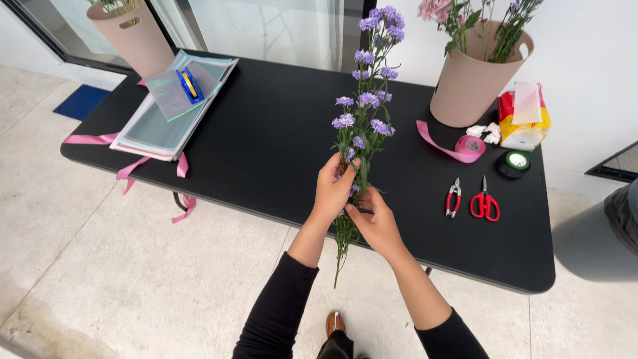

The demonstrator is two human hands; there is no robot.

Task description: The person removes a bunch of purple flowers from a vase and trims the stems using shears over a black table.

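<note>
A tall stem of small purple flowers (367, 100) stands upright over the near side of the black table (266, 139). My left hand (332, 189) grips the stem at its leafy middle. Just below and to the right, my right hand (376, 223) pinches the same stem, fingers closed on it. The green stem end hangs down below both hands, past the table edge. Both arms wear black sleeves.
A pink bucket (473, 76) with flowers stands at the back right, another pink bucket (129, 30) at the back left. A pink ribbon roll (468, 147), green tape roll (515, 163), red pliers (454, 197) and red scissors (485, 203) lie right of my hands. Wrapping sheets (169, 110) lie at left.
</note>
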